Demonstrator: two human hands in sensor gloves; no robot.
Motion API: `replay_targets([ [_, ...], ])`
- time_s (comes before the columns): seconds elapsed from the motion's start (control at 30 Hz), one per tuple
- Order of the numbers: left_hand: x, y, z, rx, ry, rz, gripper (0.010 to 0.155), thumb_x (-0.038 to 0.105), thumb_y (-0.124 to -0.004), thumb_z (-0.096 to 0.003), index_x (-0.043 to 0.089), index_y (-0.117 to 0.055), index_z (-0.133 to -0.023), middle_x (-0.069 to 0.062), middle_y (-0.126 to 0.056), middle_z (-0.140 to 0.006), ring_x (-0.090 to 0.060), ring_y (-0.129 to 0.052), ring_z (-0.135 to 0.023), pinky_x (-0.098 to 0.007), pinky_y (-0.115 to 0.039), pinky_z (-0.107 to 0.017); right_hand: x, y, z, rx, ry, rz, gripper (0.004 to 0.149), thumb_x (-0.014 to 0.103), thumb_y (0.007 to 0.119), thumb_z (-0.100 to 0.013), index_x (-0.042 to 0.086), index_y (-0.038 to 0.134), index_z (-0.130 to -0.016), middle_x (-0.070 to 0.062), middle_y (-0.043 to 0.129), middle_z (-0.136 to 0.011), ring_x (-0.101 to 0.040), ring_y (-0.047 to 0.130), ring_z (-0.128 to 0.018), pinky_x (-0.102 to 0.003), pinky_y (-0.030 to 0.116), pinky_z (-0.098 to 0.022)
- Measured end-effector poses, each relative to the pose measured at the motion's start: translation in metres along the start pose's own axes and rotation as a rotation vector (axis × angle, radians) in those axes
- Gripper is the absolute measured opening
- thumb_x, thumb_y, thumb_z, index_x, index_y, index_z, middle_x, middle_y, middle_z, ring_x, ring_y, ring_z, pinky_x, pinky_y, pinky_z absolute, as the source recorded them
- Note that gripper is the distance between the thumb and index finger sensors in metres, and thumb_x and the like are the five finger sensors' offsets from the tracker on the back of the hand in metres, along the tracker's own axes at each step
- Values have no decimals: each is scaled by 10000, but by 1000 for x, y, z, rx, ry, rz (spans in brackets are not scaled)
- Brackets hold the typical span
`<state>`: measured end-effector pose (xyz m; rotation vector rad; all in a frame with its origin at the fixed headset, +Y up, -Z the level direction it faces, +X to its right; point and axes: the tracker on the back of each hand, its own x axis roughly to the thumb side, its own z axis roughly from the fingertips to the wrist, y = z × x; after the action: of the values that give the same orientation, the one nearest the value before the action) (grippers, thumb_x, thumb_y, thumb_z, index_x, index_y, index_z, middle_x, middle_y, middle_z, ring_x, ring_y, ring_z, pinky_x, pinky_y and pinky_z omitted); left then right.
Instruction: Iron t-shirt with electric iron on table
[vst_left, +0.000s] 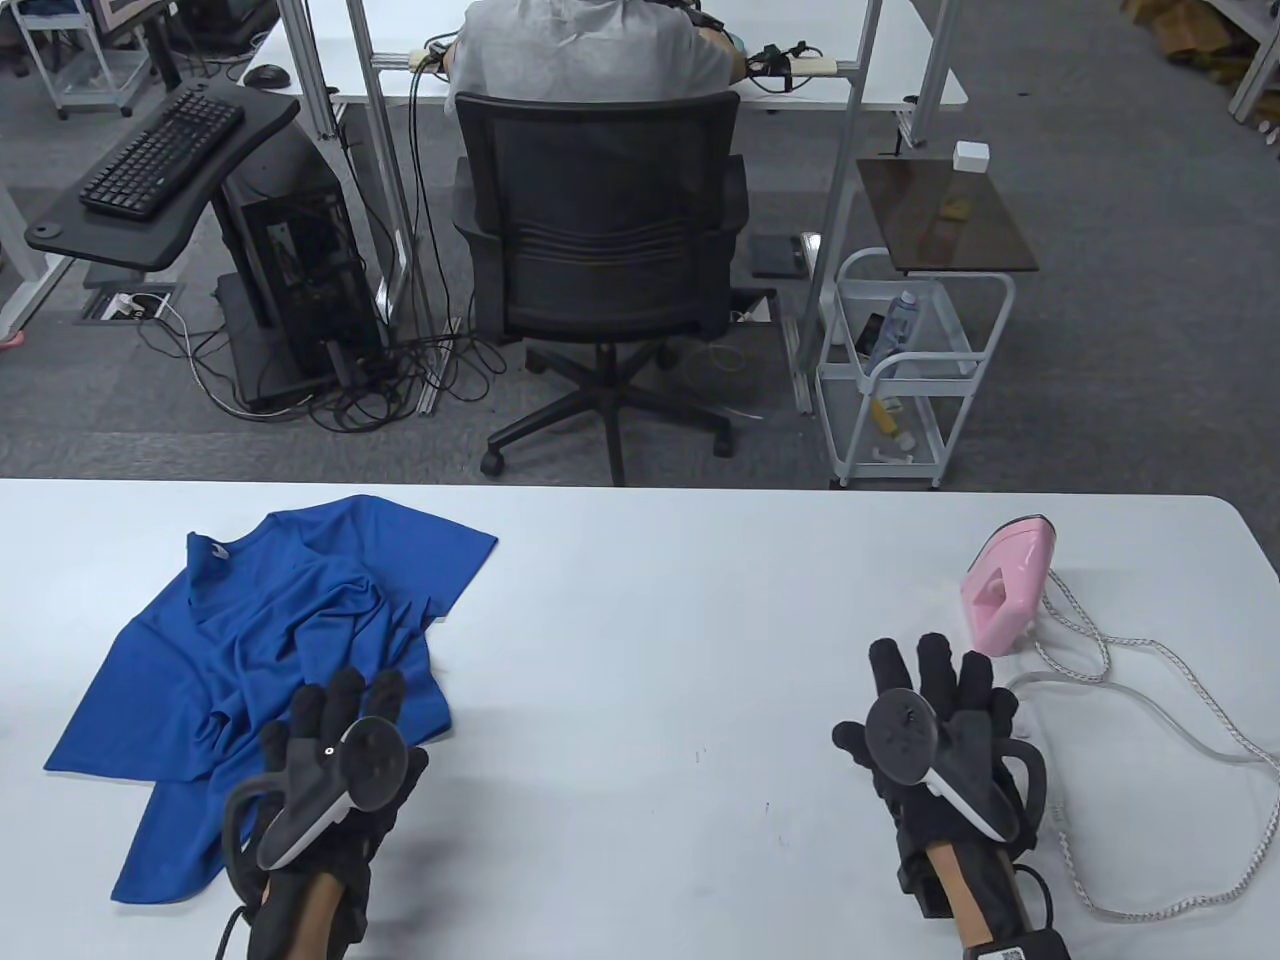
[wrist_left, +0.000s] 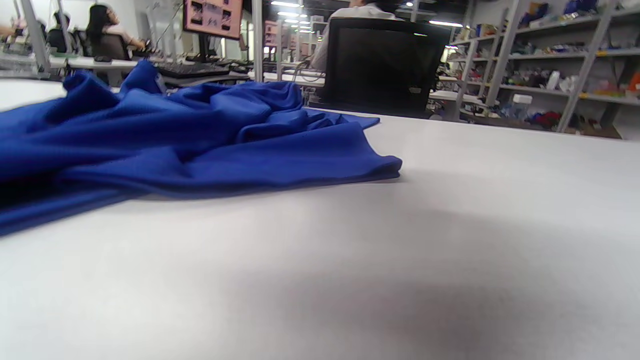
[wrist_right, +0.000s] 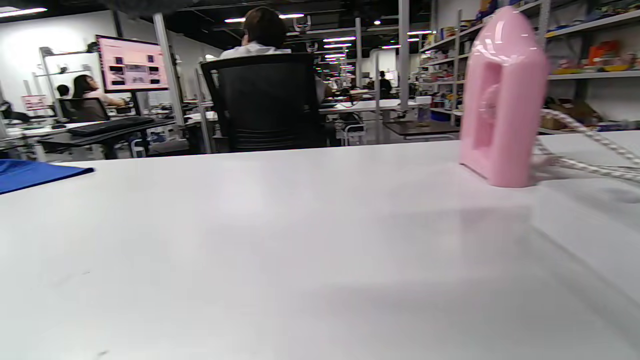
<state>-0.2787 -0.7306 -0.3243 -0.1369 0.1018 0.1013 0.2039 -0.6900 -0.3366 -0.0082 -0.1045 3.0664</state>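
Looking down on the table (vst_left: 650, 560), we see the blue t-shirt (vst_left: 270, 660) lying crumpled on the left side, folds bunched through its middle, and the pink iron (vst_left: 1005, 585) standing on its heel far off on the right, its cord (vst_left: 1150, 700) looping loosely toward the near edge. Our left hand (vst_left: 335, 740) lies with its fingers spread over the shirt's near edge, holding nothing; our right hand (vst_left: 930, 725) rests flat with its fingers spread on the bare table just short of the iron, gripping nothing either. We think the first risk is ironing over those folds: unless the shirt is flattened first, the iron would press creases in rather than out. The cord is the second risk (it trails right beside our right wrist), and it could snag the glove or drag as the iron crosses to the shirt. From the left wrist view, the t-shirt (wrist_left: 190, 140) shows as a rumpled heap with raised ridges, which confirms how much smoothing is needed; no fingers appear here, so this view tells us nothing of the grip. From the right wrist view, the iron (wrist_right: 502, 100) stands upright and narrow on its heel with the cord (wrist_right: 590, 150) behind it, and we judge that a careless grab could tip it over.
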Motion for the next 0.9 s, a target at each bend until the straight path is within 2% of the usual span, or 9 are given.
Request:
replay_targets([
  [0.13, 0, -15, -10, -77, 8, -20, 765, 566, -562, -464, 310, -289, -1131, -52, -295, -1215, -427, -340, -1112, -651, -354, -757, 21, 18, 3, 40, -62, 66, 860, 567, 584, -362, 235, 381, -1129, -273, 292, -1175, -649, 338, -1011, -790, 338, -669],
  [0.23, 5, -29, -21, -178, 6, -43, 747, 568, -559, -466, 302, -356, -1134, -33, -360, -1215, -409, -391, -1118, -645, -372, -762, 25, 38, 2, 94, -72, 135, 857, 565, 585, -361, 235, 386, -1126, -272, 302, -1172, -644, 347, -1011, -789, 341, -667],
  [0.33, 11, -41, -34, -241, 8, -69, 746, 571, -557, -466, 303, -364, -1134, -31, -361, -1216, -405, -393, -1119, -645, -370, -764, 25, 47, 1, 119, -67, 170, 853, 562, 585, -362, 235, 388, -1125, -270, 305, -1171, -641, 352, -1011, -788, 340, -668],
  [0.47, 23, -56, -53, -343, 36, -180, 747, 573, -556, -462, 297, -363, -1129, -28, -342, -1210, -376, -361, -1122, -629, -375, -768, 23, 49, 1, 107, -66, 162, 848, 555, 594, -363, 234, 399, -1123, -268, 311, -1171, -638, 365, -1011, -787, 344, -670],
  [0.53, 30, -60, -56, -371, 33, -185, 785, 576, -558, -460, 265, -283, -1126, -60, -289, -1200, -377, -365, -1119, -627, -377, -767, 22, 48, 1, 101, -62, 159, 845, 552, 597, -364, 232, 405, -1122, -267, 318, -1170, -638, 368, -1011, -787, 345, -670],
  [0.73, 57, -61, -52, -431, -23, -119, 760, 547, -545, -478, 263, -268, -1126, -74, -240, -1192, -393, -335, -1116, -638, -336, -766, 20, 49, 1, 95, -65, 159, 819, 541, 607, -375, 231, 449, -1116, -268, 334, -1168, -632, 382, -1012, -782, 361, -672],
  [0.9, 89, -63, -49, -455, -114, -108, 703, 530, -545, -488, 330, -308, -1119, -15, -242, -1197, -408, -277, -1115, -653, -295, -758, 22, 48, 1, 86, -73, 162, 808, 537, 608, -378, 231, 464, -1112, -266, 344, -1167, -631, 393, -1010, -778, 370, -674],
])
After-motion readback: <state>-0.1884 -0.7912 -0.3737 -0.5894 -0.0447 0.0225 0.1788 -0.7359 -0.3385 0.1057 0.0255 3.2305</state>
